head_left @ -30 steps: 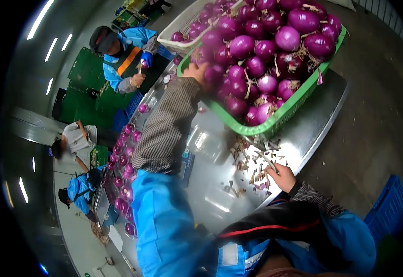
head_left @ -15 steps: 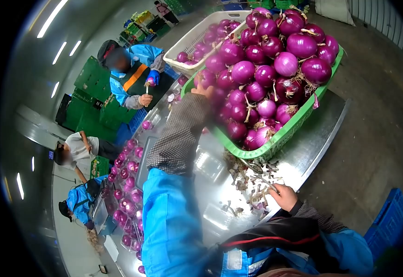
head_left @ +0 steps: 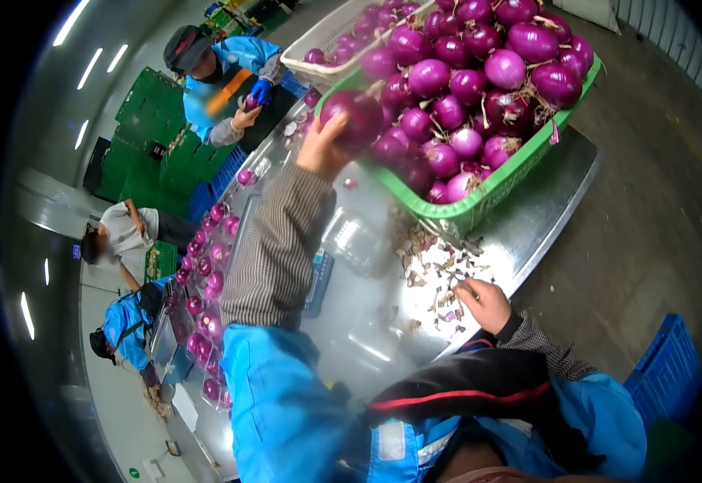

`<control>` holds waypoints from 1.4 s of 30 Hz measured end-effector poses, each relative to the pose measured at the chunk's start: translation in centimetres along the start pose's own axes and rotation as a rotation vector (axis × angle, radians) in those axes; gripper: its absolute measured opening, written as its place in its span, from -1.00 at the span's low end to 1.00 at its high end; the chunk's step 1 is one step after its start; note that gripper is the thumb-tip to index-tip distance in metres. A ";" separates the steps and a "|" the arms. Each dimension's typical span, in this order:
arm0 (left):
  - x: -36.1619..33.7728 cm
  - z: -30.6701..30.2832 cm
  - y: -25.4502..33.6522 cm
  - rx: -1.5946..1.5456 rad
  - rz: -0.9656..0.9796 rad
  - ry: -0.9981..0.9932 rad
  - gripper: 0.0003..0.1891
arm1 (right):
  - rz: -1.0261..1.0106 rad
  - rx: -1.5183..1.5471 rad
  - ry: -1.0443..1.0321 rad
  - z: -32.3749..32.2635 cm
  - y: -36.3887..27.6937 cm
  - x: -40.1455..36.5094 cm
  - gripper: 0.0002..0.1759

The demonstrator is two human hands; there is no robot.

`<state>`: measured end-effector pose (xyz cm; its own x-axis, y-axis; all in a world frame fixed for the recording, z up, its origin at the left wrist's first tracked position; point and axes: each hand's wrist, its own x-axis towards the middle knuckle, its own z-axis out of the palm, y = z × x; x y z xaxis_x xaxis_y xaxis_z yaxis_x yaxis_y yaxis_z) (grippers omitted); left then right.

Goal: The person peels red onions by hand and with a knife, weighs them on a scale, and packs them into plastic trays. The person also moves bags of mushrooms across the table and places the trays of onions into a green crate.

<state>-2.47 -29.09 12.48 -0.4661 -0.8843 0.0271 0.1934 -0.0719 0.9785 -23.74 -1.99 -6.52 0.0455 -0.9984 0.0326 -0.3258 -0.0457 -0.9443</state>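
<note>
My left hand (head_left: 324, 149) grips a large red onion (head_left: 353, 121), slightly blurred, in front of the left side of a green basket (head_left: 492, 193). Red onions (head_left: 505, 70) with dry stems and roots fill that basket in a heap. Low over the steel table (head_left: 556, 205), my right hand (head_left: 486, 306) is closed, its thumb and forefinger together beside scattered onion trimmings (head_left: 439, 274). A slim knife-like tool shows in that hand in the earlier view; now it is mostly hidden. Clear plastic boxes (head_left: 359, 241) lie between my arms.
Left of my sleeve, packed onions (head_left: 208, 322) line the table by a grey-blue scale (head_left: 319, 282). A white basket (head_left: 319, 52) of onions stands behind. Opposite, a co-worker (head_left: 226, 84) in blue handles an onion; two others stand further left. A blue crate (head_left: 665, 370) is at lower right.
My left hand has drawn back from the heap with an onion. My right hand has shifted slightly up in view, and its tool shows less. The co-worker's hands have moved closer together.
</note>
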 end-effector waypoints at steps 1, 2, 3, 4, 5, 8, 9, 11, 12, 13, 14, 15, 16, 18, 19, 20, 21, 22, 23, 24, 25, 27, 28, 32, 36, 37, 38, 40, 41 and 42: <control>-1.9 0.1 -1.1 -0.090 -0.043 -0.018 -0.32 | -0.006 0.012 0.050 -0.6 -1.8 0.1 -0.78; -4.0 0.1 -2.2 -0.183 -0.087 -0.034 -0.32 | -0.085 0.010 0.062 -0.8 -1.5 0.5 -0.78; -6.5 0.9 -2.9 -0.179 -0.121 0.012 -0.29 | -0.103 0.011 0.088 -1.3 -2.6 0.9 -0.77; -9.0 1.9 -3.4 -0.176 -0.158 0.057 -0.25 | -0.110 -0.024 0.093 -2.0 -4.3 1.3 -0.76; -11.3 3.1 -3.7 -0.220 -0.185 -0.008 -0.24 | -0.223 -0.107 0.155 -2.3 -5.4 1.7 -0.77; -16.6 4.2 -6.5 -0.307 -0.303 0.059 -0.24 | -0.462 -0.316 0.207 -2.9 -9.2 2.5 -0.69; -17.8 5.5 -6.5 -0.327 -0.252 0.013 -0.24 | -0.521 -0.393 0.209 -2.7 -9.9 2.6 -0.64; -20.4 5.9 -7.7 -0.384 -0.287 0.037 -0.24 | -0.629 -0.504 0.199 -2.0 -10.8 2.7 -0.57; -21.4 5.7 -8.0 -0.426 -0.315 -0.030 -0.24 | -0.678 -0.539 0.191 -1.6 -10.9 2.7 -0.54; -22.3 6.5 -7.9 -0.400 -0.322 0.003 -0.21 | -0.683 -0.604 0.180 -1.1 -10.7 2.6 -0.54; -23.2 6.3 -8.2 -0.394 -0.359 -0.018 -0.17 | -0.729 -0.609 0.155 -0.8 -10.8 2.4 -0.54; -23.9 6.1 -8.4 -0.388 -0.395 -0.040 -0.12 | -0.756 -0.675 0.141 -0.7 -10.9 2.2 -0.60; -24.5 6.1 -8.5 -0.381 -0.431 -0.065 -0.07 | -0.783 -0.740 0.129 -0.5 -10.8 2.0 -0.65; -25.5 6.7 -8.3 -0.376 -0.465 0.003 -0.10 | -0.809 -0.696 0.110 0.1 -10.4 2.0 -0.64; -25.9 6.8 -8.3 -0.374 -0.471 0.012 -0.10 | -0.822 -0.675 0.102 0.4 -10.1 1.8 -0.63; -26.2 6.9 -8.4 -0.372 -0.476 0.021 -0.11 | -0.781 -0.648 0.104 0.6 -9.6 1.4 -0.59; -26.5 6.4 -9.1 -0.446 -0.397 -0.040 -0.19 | -0.741 -0.621 0.107 0.7 -9.0 1.1 -0.55; -26.8 6.1 -9.6 -0.415 -0.381 -0.026 -0.19 | -0.701 -0.595 0.111 0.8 -8.4 0.8 -0.50; -27.0 5.9 -9.9 -0.383 -0.364 -0.013 -0.20 | -0.693 -0.544 0.134 0.7 -7.8 0.7 -0.47; -27.0 5.9 -10.0 -0.351 -0.347 -0.001 -0.20 | -0.662 -0.559 0.143 0.8 -7.8 0.5 -0.46; -27.1 6.4 -10.0 -0.357 -0.347 0.048 -0.21 | -0.627 -0.574 0.151 1.0 -7.9 0.0 -0.45; -27.0 7.2 -9.9 -0.326 -0.304 0.108 -0.22 | -0.557 -0.581 0.161 1.5 -7.7 -0.4 -0.42; -26.9 7.6 -9.9 -0.309 -0.279 0.136 -0.22 | -0.551 -0.573 0.168 1.5 -7.7 -0.3 -0.42; -27.1 7.5 -10.2 -0.276 -0.227 0.162 -0.25 | -0.533 -0.541 0.196 1.3 -6.3 -0.5 -0.39; -26.9 7.4 -9.9 -0.125 -0.155 0.267 -0.26 | -0.452 -0.476 0.156 1.2 -6.2 -1.4 -0.40; -26.5 7.5 -9.5 -0.168 -0.210 0.246 -0.22 | -0.451 -0.426 0.148 1.3 -7.0 -1.3 -0.41; -26.4 7.5 -9.7 -0.097 -0.139 0.274 -0.22 | -0.454 -0.376 0.143 1.5 -7.6 -0.9 -0.43; -26.0 7.7 -10.5 0.047 -0.001 0.325 -0.22 | -0.429 -0.291 0.141 1.6 -8.1 -0.5 -0.49; -26.1 7.7 -10.3 0.107 0.008 0.315 -0.18 | -0.411 -0.249 0.138 1.7 -8.3 -0.4 -0.50; -26.2 8.5 -9.8 0.265 0.029 0.367 -0.15 | -0.394 -0.209 0.134 1.7 -8.4 -0.5 -0.52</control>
<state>0.51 -1.33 3.88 -0.1176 -0.9927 0.0276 -0.0485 0.0335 0.9983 -19.39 -1.09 0.82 0.0861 -0.8985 0.4304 -0.4919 -0.4140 -0.7659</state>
